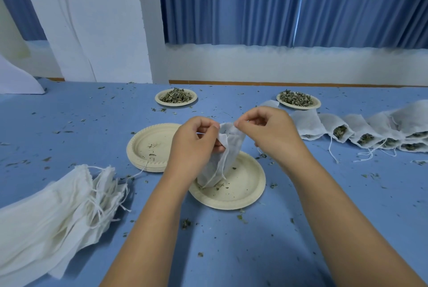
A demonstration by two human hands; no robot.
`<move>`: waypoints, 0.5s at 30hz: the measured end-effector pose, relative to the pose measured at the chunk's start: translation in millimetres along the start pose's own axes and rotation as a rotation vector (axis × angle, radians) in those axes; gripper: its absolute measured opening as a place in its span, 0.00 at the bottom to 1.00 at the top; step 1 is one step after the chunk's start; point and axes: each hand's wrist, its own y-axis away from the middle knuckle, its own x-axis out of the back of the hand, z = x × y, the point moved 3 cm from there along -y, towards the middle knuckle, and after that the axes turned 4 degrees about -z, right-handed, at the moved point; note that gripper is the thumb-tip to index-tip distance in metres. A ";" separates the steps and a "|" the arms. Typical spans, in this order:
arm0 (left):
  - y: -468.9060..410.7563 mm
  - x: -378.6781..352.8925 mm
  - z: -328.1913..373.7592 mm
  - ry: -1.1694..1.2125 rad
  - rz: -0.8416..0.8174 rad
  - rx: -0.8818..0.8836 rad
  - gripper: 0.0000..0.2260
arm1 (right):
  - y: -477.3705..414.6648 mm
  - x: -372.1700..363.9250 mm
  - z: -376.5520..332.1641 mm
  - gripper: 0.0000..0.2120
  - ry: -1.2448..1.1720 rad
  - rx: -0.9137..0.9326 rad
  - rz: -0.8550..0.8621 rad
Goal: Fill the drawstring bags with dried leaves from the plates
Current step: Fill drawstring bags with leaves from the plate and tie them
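While both hands meet at its mouth, we log from the head view:

- One drawstring bag [228, 147], white and held between the hands. Its long axis is near upright and leaning, with the mouth up at the fingertips and the bottom corner down on the near plate [245, 189], below the left wrist.
- Left hand [192, 145]: fingers curled round the bag's neck and near rim.
- Right hand [268, 131]: thumb and forefinger pinch the far rim, the other fingers loosely curled.
- Near plate, one, under the bag, carrying only crumbs.
- Plate stack [148, 147], one, just left of the left hand. The top plate has a few crumbs.
- Heaped plates, two, both beyond the hands: left heaped plate [157, 99] and right heaped plate [298, 107], each carrying dried leaves [176, 96].
- Filled bags [361, 131], one overlapping row right of the right hand, mouths toward us. We cannot count them exactly.
- Flat bags [58, 212], one pile well left of the left forearm.
- Blue table [231, 252], strewn with leaf bits.
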 end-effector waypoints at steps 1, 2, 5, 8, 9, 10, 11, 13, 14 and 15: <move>-0.3 0.1 -0.3 0.002 0.006 0.004 0.05 | -0.2 2.1 3.5 0.03 -0.033 -0.066 0.006; -0.4 0.3 -0.5 0.004 0.013 0.007 0.05 | 0.6 3.5 6.5 0.03 -0.053 -0.122 -0.013; -0.6 0.3 -0.7 0.001 0.024 0.008 0.05 | 2.5 3.0 10.9 0.04 -0.068 -0.183 -0.091; -0.7 -0.2 0.5 0.000 0.022 -0.006 0.05 | 2.8 3.4 14.0 0.11 -0.114 -0.307 -0.109; -1.1 -0.8 1.9 -0.011 0.014 -0.017 0.05 | 3.5 2.4 14.6 0.12 -0.133 -0.360 -0.164; -1.5 -1.8 3.5 -0.025 0.001 -0.032 0.05 | 4.6 0.9 14.6 0.12 -0.159 -0.396 -0.233; -1.9 -3.4 5.5 -0.041 -0.013 -0.052 0.05 | 5.4 -0.4 14.5 0.10 -0.194 -0.411 -0.289; -3.5 -7.2 11.0 -0.091 -0.027 -0.113 0.06 | 5.1 -1.7 12.8 0.08 -0.268 -0.396 -0.308; -5.8 -9.9 14.6 -0.134 -0.029 -0.156 0.06 | 3.3 -1.3 12.7 0.08 -0.290 -0.384 -0.277; -9.6 -13.0 18.7 -0.194 -0.033 -0.209 0.06 | 0.8 -0.7 13.5 0.08 -0.310 -0.373 -0.235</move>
